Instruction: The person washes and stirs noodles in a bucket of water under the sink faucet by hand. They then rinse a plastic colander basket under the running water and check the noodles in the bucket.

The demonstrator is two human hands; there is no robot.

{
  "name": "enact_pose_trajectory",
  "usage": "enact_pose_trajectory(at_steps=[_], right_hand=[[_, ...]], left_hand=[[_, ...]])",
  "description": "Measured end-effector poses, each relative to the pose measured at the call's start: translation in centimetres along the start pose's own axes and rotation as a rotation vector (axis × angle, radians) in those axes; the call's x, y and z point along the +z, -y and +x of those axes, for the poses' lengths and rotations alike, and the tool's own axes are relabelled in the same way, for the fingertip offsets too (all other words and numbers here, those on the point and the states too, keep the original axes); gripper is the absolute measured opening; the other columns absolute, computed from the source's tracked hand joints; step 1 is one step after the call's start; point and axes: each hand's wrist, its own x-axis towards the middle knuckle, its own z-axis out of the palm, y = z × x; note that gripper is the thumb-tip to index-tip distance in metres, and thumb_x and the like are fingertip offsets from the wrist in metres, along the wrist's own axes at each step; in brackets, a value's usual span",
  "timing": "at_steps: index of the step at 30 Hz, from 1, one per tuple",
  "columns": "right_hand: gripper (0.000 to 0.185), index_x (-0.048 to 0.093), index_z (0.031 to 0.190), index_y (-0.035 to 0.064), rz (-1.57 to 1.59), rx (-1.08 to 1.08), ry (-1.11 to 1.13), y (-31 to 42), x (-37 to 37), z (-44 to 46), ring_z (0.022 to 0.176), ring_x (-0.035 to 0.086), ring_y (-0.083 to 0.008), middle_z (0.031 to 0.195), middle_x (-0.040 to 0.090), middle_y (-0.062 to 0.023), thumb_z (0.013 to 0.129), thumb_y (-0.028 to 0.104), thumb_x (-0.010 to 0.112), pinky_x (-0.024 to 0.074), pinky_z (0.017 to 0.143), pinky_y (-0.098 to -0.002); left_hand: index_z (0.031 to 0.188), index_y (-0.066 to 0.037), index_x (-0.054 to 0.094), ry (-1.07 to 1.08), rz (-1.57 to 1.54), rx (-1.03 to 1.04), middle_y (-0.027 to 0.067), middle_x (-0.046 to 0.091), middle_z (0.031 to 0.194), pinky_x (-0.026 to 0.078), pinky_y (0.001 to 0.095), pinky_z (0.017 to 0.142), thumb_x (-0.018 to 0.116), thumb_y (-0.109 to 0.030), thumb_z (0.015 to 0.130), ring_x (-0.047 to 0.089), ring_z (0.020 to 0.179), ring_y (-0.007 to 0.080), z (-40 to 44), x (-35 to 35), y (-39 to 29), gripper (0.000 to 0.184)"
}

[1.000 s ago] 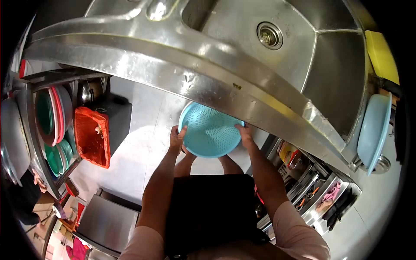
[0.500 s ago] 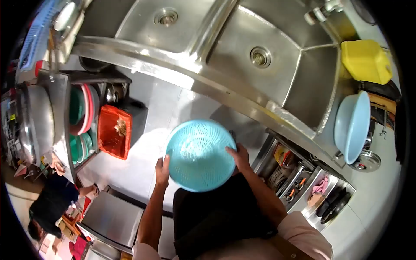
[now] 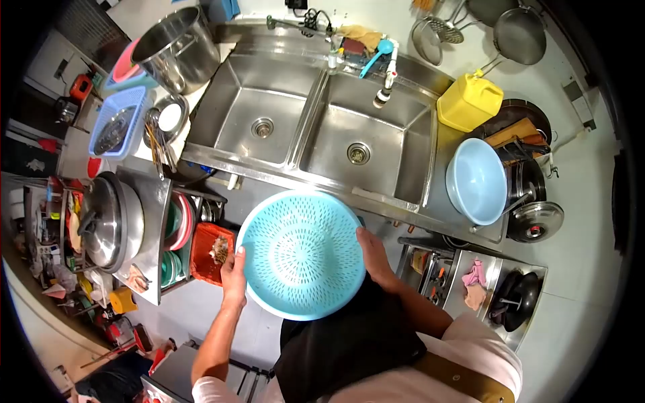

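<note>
Turquoise colander (image 3: 302, 254), raised higher, sinks (image 3: 329, 144) now fully visible

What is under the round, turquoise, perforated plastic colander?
Grey floor and black apron cloth show past the rim of the turquoise colander; whatever lies directly beneath it is covered.

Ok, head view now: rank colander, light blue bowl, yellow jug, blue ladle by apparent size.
1. Colander
2. Light blue bowl
3. Yellow jug
4. Blue ladle
Apparent only: the colander's nearness may exaggerate it.
</note>
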Motion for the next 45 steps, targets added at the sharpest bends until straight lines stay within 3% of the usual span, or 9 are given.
enact_pose_trajectory(at_steps=[3,4,9,16,20,25,39,42,45], right_hand=[[0.053,0.063,0.119,-0.0027,0.106,-0.018,0.005,2.5,-1.4,1.5,0.101,0.059,-0.0165,0.110,0.066,-0.0104,0.106,0.046,0.046,0.0455,0.089,-0.0328],[0.058,0.063,0.121,-0.0029,0.052,-0.028,0.005,2.4,-2.3,2.6,0.104,0.060,-0.0206,0.114,0.067,-0.0131,0.105,0.050,0.044,0.0454,0.092,-0.0357],[0.063,0.058,0.136,0.0010,0.018,0.159,-0.017,4.2,-5.1,8.2,0.121,0.057,-0.0256,0.130,0.064,-0.0157,0.104,0.053,0.042,0.0438,0.100,-0.0379],[0.062,0.053,0.138,-0.0009,0.215,0.281,0.167,10.1,-7.1,12.5,0.117,0.059,-0.0276,0.134,0.060,-0.0180,0.106,0.050,0.039,0.0475,0.097,-0.0389],[0.065,0.042,0.147,0.0092,0.336,0.551,0.263,13.6,-9.4,14.1,0.120,0.060,-0.0360,0.138,0.056,-0.0176,0.104,0.058,0.037,0.0531,0.085,-0.0635],[0.068,0.042,0.147,0.0093,0.378,0.634,0.255,13.8,-10.7,16.5,0.116,0.061,-0.0351,0.136,0.057,-0.0164,0.103,0.061,0.035,0.0540,0.085,-0.0614],[0.066,0.037,0.152,0.0159,0.495,0.668,0.343,10.9,-12.9,22.3,0.126,0.054,-0.0330,0.150,0.047,-0.0119,0.105,0.061,0.029,0.0543,0.088,-0.0553],[0.068,0.036,0.152,0.0130,0.598,0.725,0.400,9.7,-13.0,23.4,0.131,0.049,-0.0321,0.152,0.043,-0.0131,0.105,0.061,0.027,0.0521,0.092,-0.0569],[0.070,0.035,0.152,0.0094,0.646,0.750,0.445,9.8,-13.9,24.2,0.133,0.048,-0.0322,0.152,0.043,-0.0134,0.105,0.060,0.027,0.0511,0.094,-0.0573]], left_hand=[[0.091,-0.002,0.066,0.033,0.141,0.029,0.0008,0.062,0.086,0.044,0.0263,0.075,0.064,-0.053,0.096,0.052,0.080,0.0102,0.7,1.6,-4.7,0.051],[0.125,0.007,0.061,0.084,0.223,-0.018,0.0108,0.067,0.110,0.052,0.0322,0.088,0.062,-0.048,0.098,0.065,0.094,0.0190,1.2,1.9,-6.4,0.061],[0.126,0.010,0.059,0.045,0.241,-0.060,0.0179,0.068,0.115,0.057,0.0396,0.085,0.063,-0.048,0.096,0.068,0.098,0.0255,2.7,8.0,-14.0,0.065],[0.128,0.009,0.059,0.019,0.393,-0.219,0.0210,0.068,0.116,0.058,0.0427,0.087,0.063,-0.055,0.094,0.070,0.099,0.0284,4.0,14.3,-21.8,0.073],[0.126,0.005,0.061,-0.004,0.501,-0.325,0.0170,0.069,0.113,0.060,0.0416,0.080,0.065,-0.054,0.093,0.071,0.093,0.0257,6.6,17.4,-24.6,0.068],[0.132,0.001,0.058,0.103,0.528,-0.380,0.0157,0.067,0.121,0.061,0.0427,0.079,0.064,-0.056,0.092,0.071,0.094,0.0265,10.0,21.3,-27.2,0.069],[0.125,-0.001,0.061,0.176,0.673,-0.474,0.0144,0.071,0.105,0.064,0.0460,0.071,0.059,-0.046,0.098,0.074,0.088,0.0264,17.2,27.7,-29.5,0.053],[0.113,-0.006,0.066,0.152,0.685,-0.495,0.0066,0.071,0.089,0.059,0.0378,0.061,0.061,-0.045,0.097,0.070,0.072,0.0177,18.3,28.6,-29.6,0.043],[0.113,-0.003,0.065,0.199,0.713,-0.504,0.0111,0.072,0.095,0.063,0.0412,0.067,0.062,-0.039,0.096,0.072,0.077,0.0231,21.2,28.2,-29.0,0.040]])
